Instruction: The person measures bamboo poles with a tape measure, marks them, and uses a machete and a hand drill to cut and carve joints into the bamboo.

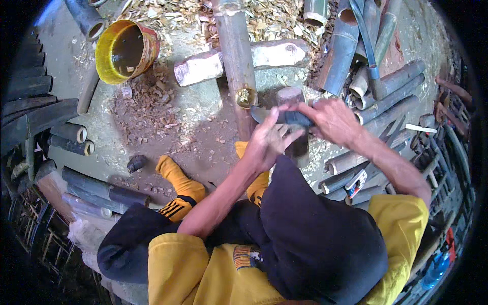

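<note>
My right hand (333, 119) is closed round what looks like a dark knife, its grip hidden by my fingers. The knife's grey pointed tip (259, 114) shows just left of my left thumb. Close beside it, my left hand (270, 137) has its fingers apart, slightly blurred; any contact with the knife is unclear. A short wooden stump (291, 94) stands under and beyond my hands. Just left of them runs a thick bamboo pole (234, 56), with pale shavings in its open near end. It rests across a pale log (279, 54).
A yellow bucket (107, 56) holding brownish liquid stands at far left. Wood chips (178, 18) cover the ground ahead. Cut bamboo tubes (386, 104) lie on the right, with more tubes (109, 188) at left. A tool with a long curved blade (362, 28) leans at upper right.
</note>
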`<state>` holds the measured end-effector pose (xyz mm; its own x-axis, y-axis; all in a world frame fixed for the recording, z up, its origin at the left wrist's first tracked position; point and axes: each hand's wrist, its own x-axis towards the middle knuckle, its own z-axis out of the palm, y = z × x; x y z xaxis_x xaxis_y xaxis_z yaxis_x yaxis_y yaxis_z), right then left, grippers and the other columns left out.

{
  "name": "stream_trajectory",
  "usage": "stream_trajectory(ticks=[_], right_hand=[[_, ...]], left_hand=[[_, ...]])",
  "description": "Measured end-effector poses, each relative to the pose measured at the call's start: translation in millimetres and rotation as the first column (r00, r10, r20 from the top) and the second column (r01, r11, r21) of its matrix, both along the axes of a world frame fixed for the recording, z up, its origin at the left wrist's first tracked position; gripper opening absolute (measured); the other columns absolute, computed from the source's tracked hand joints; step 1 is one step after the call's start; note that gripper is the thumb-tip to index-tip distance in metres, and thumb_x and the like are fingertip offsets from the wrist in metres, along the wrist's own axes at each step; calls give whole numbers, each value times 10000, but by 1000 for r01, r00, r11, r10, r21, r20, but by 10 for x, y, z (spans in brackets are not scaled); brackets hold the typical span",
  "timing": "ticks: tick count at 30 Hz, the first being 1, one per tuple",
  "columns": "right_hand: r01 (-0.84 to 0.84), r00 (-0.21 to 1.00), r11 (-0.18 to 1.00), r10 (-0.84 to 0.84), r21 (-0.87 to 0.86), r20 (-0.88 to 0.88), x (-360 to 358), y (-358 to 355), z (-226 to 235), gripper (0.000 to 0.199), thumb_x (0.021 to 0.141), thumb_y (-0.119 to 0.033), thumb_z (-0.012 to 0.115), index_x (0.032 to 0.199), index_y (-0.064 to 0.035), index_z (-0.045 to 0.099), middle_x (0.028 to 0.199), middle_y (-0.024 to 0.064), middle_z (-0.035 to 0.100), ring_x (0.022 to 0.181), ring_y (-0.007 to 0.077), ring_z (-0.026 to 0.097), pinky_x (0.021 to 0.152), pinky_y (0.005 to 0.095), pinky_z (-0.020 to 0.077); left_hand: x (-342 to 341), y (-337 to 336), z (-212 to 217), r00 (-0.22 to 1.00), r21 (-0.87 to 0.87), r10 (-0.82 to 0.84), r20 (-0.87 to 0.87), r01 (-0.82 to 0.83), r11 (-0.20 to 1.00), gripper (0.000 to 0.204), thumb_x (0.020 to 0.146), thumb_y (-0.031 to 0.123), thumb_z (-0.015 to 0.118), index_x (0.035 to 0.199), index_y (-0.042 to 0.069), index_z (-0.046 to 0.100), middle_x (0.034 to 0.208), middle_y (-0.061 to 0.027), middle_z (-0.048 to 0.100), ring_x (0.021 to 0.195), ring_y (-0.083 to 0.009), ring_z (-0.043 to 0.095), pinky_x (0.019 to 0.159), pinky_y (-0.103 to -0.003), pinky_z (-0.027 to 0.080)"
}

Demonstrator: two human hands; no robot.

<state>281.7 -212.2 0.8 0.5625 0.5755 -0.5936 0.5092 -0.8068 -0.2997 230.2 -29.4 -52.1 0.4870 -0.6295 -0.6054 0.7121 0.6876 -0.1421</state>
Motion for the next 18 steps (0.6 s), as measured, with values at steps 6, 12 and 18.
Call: stream_trajectory(ticks=[6,12,18], right_hand=[[-398,912,917,390,37,128,819,139,-122,296,737,-141,540,1033,-121,549,781,60,613,775,235,606,609,393,483],[-109,938,975,166,194,-304,846,42,-360,302,677,-167,637,973,-137,582,697,137,616,715,351,608,633,461,484],[655,661,749,-505,99,-554,-467,231,-554,411,673,-166,651,1056,-123,508,720,171,611,704,380,611,640,466,485]], left_hand=[[193,-317,-60,865,38,418,-277,-425,904,217,897,106,499,1078,-14,503,1135,-126,543,1088,-245,511,996,-360,407],[370,-222,49,927,281,180,-329,-86,956,172,895,72,473,1012,-54,489,1100,-155,535,1039,-275,530,940,-342,471],[426,312,-171,370,707,-914,167,601,373,120,877,172,485,909,65,529,892,-69,580,712,-114,545,667,-211,497]])
